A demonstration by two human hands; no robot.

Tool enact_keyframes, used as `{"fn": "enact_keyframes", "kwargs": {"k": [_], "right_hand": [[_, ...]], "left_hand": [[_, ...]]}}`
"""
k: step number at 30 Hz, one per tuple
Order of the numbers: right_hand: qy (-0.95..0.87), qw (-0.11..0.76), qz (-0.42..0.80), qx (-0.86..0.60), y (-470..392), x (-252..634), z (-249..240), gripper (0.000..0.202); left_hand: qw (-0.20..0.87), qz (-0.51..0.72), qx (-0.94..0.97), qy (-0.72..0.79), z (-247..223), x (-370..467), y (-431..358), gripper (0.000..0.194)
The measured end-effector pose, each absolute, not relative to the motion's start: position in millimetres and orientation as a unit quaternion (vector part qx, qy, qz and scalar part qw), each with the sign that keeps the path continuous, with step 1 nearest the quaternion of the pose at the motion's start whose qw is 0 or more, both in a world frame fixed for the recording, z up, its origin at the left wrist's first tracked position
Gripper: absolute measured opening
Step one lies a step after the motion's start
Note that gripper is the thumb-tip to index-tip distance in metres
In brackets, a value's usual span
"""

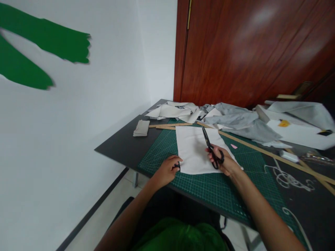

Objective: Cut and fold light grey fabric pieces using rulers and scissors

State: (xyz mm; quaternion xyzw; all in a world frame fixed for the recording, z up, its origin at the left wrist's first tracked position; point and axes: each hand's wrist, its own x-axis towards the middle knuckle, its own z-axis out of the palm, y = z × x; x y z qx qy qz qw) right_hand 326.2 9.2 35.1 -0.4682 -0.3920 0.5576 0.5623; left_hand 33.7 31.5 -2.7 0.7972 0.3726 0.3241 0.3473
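Note:
A white piece of fabric (pixel 192 151) lies flat on the green cutting mat (pixel 209 186). My right hand (pixel 218 158) is above the fabric's right part, wrapped round black-handled scissors (pixel 207 137) whose blades point up and away from me. At the fabric's near left edge, my left hand (pixel 166 170) has its fingers curled in a pinch. A small dark object (pixel 177 165) shows between its thumb and fingers, too small to name.
Crumpled white and grey fabrics (pixel 230 116) line the back of the dark table (pixel 120 143). Wooden rulers (pixel 246 145) lie behind and right of the fabric. A folded beige cloth (pixel 141 128) sits left; a tangled white cord (pixel 288 179) and white box (pixel 295 129) are right.

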Motion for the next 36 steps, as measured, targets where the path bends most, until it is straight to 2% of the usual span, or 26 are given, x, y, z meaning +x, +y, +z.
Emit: {"fn": "enact_keyframes", "kwargs": {"k": [4,8,9,12,15,19,25,30,36], "right_hand": [[-0.392,0.517,0.616,-0.448,6.8,317.2,29.0,0.083],[-0.343,0.531,0.652,-0.418,11.2,309.5,21.8,0.076],[-0.331,0.54,0.659,-0.406,12.5,307.6,20.9,0.073],[-0.316,0.571,0.657,-0.377,14.8,302.6,20.4,0.068],[-0.326,0.586,0.638,-0.379,13.4,298.3,22.0,0.074],[-0.353,0.597,0.601,-0.398,4.9,288.5,25.7,0.082],[-0.348,0.613,0.599,-0.379,-26.7,255.7,27.5,0.078],[-0.324,0.617,0.595,-0.4,-48.4,239.9,20.6,0.078],[-0.246,0.6,0.647,-0.401,-66.9,249.1,13.2,0.069]], "left_hand": [[0.277,0.321,0.832,0.358,-2.8,38.9,30.1,0.043],[0.174,0.273,0.889,0.323,1.3,37.7,20.8,0.051],[0.161,0.262,0.898,0.315,1.4,36.8,18.8,0.044],[0.167,0.241,0.909,0.298,-0.2,35.2,16.0,0.008],[0.19,0.26,0.896,0.306,-0.2,36.2,17.7,0.009],[0.253,0.275,0.882,0.288,4.7,35.1,25.5,0.025],[0.348,0.265,0.858,0.27,8.2,23.6,43.5,0.04],[0.296,0.286,0.872,0.263,0.8,27.1,48.1,0.042],[0.185,0.264,0.904,0.282,3.1,34.1,32.7,0.028]]}}
